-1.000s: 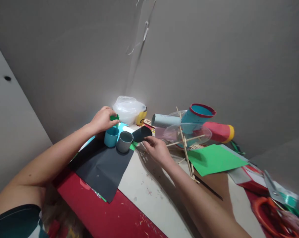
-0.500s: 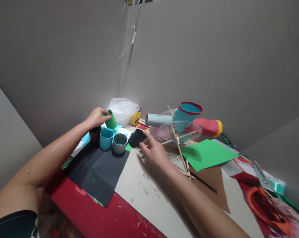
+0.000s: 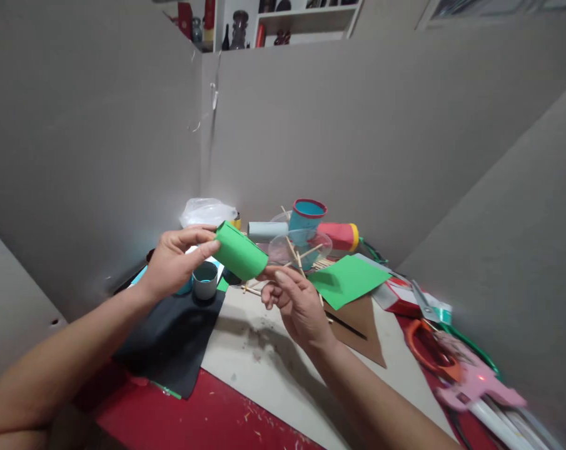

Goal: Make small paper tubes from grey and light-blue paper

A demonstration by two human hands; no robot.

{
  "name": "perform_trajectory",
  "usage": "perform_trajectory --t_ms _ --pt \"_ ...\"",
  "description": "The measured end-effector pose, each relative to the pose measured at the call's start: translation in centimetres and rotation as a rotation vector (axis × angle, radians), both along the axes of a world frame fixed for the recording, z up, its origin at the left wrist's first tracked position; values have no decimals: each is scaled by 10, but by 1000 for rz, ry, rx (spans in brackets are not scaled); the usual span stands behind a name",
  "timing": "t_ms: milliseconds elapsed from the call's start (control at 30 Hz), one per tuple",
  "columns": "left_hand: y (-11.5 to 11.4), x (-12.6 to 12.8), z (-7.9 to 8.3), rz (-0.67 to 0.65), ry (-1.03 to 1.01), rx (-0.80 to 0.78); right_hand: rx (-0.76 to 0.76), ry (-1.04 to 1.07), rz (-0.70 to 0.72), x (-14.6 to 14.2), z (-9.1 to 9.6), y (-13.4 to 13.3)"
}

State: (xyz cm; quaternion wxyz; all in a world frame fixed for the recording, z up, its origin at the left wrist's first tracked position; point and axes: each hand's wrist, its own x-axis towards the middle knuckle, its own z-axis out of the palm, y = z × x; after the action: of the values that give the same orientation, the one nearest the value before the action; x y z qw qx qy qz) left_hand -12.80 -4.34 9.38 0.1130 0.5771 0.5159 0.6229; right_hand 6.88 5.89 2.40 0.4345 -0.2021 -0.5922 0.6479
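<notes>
A green paper tube (image 3: 240,250) is held tilted above the table, its right end lower. My left hand (image 3: 172,259) pinches its upper left end between thumb and fingers. At the lower right end is my right hand (image 3: 299,306), fingers bent, with the forefinger against the tube's rim; whether the fingertip reaches inside is hidden. Below and behind the left hand, a grey paper cup (image 3: 205,281) stands on black paper (image 3: 170,350). Part of a blue cup (image 3: 185,287) shows beside it, and a black cup (image 3: 232,276) is mostly hidden behind the tube.
Sticks and clear plastic discs surround a blue cup with a red rim (image 3: 308,219). Nearby lie a grey tube (image 3: 267,232), a red tube (image 3: 336,236) and green paper (image 3: 351,281). Orange-handled scissors (image 3: 430,350) and a pink glue gun (image 3: 482,381) are at right.
My left hand has lifted the green tube and brought it right and nearer. My right hand has let go of the black cup and moved to the green tube. The view has tilted up.
</notes>
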Motion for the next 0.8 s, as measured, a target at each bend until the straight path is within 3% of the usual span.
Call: perform_trajectory --t_ms 167,333,600,800 --pt "-6 36 -15 -68 132 94 -155 135 -7 25 5 -19" --pt "-6 64 -25 -244 74 19 -209 163 -71 56 0 -27" --pt "9 90 -45 -423 -78 -247 -79 124 -236 101 -17 -46" --pt "22 101 -47 -554 -125 -318 24 77 -315 118 -27 -52"
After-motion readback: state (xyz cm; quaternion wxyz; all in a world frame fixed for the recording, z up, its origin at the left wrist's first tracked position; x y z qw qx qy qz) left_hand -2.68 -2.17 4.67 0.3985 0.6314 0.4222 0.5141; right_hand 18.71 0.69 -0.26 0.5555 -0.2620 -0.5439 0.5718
